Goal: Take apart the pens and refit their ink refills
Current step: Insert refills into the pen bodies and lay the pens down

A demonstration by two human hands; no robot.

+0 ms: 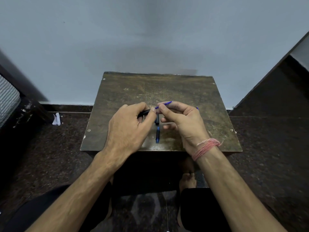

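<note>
Left hand [128, 126] closed round black pen barrel [145, 112], open end aimed right, presumably to steady it as a sleeve; right hand [182, 118] pinching blue ink refill [164, 104] in line with that end, tip pointing away, either entering or leaving, cannot tell. Below the hands on worn wooden table [192, 91]: blue pen part [157, 134] and a dark piece [157, 120], parked within reach; no containers present.

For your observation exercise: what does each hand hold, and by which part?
Left hand grips the black plastic pen barrel around its middle. Right hand pinches the thin blue ink refill partway along.
</note>
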